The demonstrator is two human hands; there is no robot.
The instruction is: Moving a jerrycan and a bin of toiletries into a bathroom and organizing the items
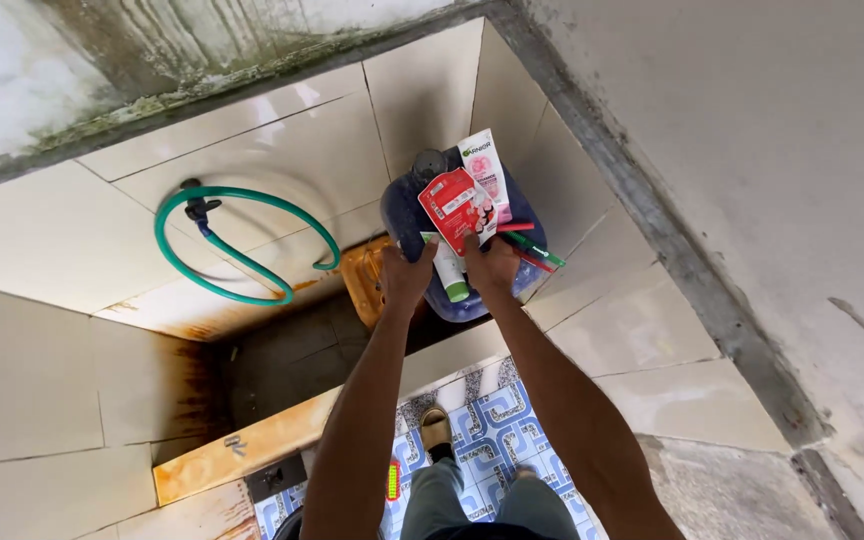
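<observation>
Your left hand point(407, 277) grips the near left rim of the translucent blue plastic tub point(399, 222), which sits at the far right corner of the tiled basin. Your right hand point(492, 263) clasps a bundle over it: a red sachet point(449, 203), a pink-and-white tube point(484, 165) and a white tube with a green cap point(449, 273). A green hose point(242, 262) loops at the far left.

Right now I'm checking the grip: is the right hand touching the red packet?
Touching. The head view shows the right hand with its fingers closed on the lower edge of the red packet, no gap between them.
</observation>
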